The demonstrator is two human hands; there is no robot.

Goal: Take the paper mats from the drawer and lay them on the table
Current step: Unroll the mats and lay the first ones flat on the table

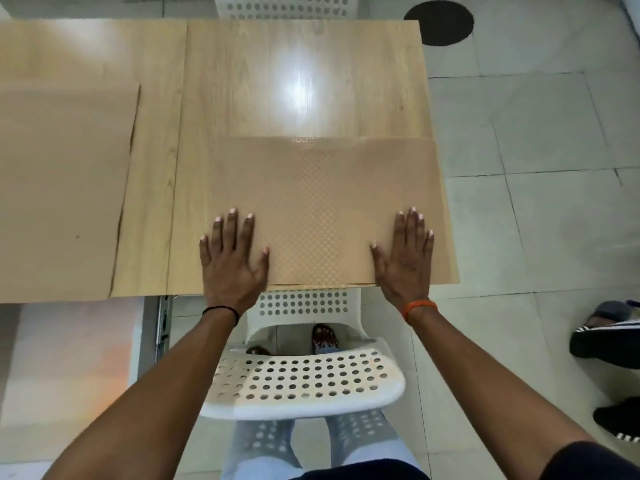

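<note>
Pressing flat: paper mat (322,206), tan with a fine embossed check, lies centre frame on the right-hand table (301,74), near edge lined up with the table's front edge. Its right side runs slightly past the table's right edge.

Left hand (233,261) is open, palm down, fingers spread, on the mat's lower-left corner, with the outer fingers over bare wood. Right hand (407,261) is likewise open and flat on the lower-right part of the mat. Neither grips anything; both just rest on the sheet.

A second mat (62,188), plain tan, is already down at the left of the frame on the adjoining table (86,50), well apart from this one, its right edge a bit lifted or wavy.

Judgement: step in hand is seating and smoothing this mat. To do it well:
- keep palms flat, sweep outward and away toward the far edge so the slight ripple at the top goes out
- nudge the sheet left so the overhang on the right sits on wood
- match the front-edge alignment of the left mat
- lift hands straight up; thin paper will drag with a sliding palm.

White perforated chair (304,379) sits tucked below the table edge, lower centre. Drawer: not identifiable from this view.
</note>
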